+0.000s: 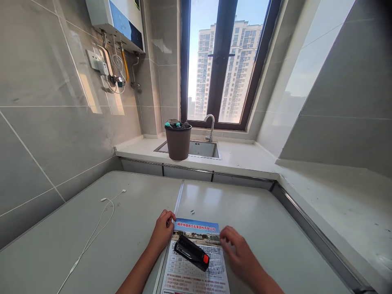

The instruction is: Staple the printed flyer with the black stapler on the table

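Observation:
A printed sheet of paper (196, 272) with a blue header and a table of text lies on the grey table top near me. A black stapler (192, 252) with a red end lies on the sheet at a slant. My left hand (162, 230) pinches the sheet's top left corner with closed fingers. My right hand (236, 249) hovers at the sheet's right edge, fingers curled and apart, holding nothing I can see. Two small white bits (192, 211) lie just beyond the sheet.
A white cable (94, 234) with earbuds trails over the left table. Further back are a brown bin (178, 141) on the counter, a sink (202, 149) with a tap (211, 125), a window, and a water heater (118, 22) on the left wall.

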Action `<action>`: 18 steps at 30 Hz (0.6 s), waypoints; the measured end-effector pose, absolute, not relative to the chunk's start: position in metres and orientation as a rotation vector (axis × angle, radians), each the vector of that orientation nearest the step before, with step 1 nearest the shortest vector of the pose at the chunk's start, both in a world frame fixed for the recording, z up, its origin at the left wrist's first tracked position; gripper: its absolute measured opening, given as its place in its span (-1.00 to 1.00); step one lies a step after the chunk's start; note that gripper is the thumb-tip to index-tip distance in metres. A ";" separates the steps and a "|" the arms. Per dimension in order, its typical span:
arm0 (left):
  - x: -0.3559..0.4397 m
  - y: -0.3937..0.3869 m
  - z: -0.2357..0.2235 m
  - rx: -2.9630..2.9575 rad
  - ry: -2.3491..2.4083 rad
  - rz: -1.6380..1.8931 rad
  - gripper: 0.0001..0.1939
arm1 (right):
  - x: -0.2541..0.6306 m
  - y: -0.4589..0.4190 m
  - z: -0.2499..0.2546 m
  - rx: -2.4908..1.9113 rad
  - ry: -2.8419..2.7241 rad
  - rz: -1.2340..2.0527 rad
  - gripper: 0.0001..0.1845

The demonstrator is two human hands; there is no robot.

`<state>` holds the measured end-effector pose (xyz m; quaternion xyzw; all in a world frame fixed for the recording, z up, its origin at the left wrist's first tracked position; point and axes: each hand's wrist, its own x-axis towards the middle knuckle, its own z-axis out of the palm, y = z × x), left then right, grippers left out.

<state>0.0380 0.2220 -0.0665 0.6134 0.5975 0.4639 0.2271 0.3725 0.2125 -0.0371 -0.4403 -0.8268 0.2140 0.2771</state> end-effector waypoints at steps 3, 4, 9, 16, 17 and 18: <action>0.039 0.220 -0.065 1.726 1.677 1.258 -0.77 | 0.326 0.187 -0.029 -1.051 -2.383 0.755 -0.53; 0.039 0.220 -0.065 1.737 1.688 1.254 -0.77 | 0.315 0.183 -0.028 -1.056 -2.409 0.782 -0.47; 0.043 0.219 -0.063 1.799 1.721 1.208 -0.77 | 0.302 0.183 -0.036 -1.037 -2.474 0.758 -0.75; 0.045 0.220 -0.064 1.834 1.743 1.164 -0.75 | 0.351 0.183 -0.032 -1.020 -2.477 0.773 -0.79; 0.045 0.220 -0.064 1.838 1.744 1.167 -0.75 | 0.356 0.182 -0.031 -1.022 -2.480 0.769 -0.80; 0.045 0.220 -0.064 1.843 1.745 1.168 -0.75 | 0.360 0.182 -0.030 -1.027 -2.481 0.761 -0.81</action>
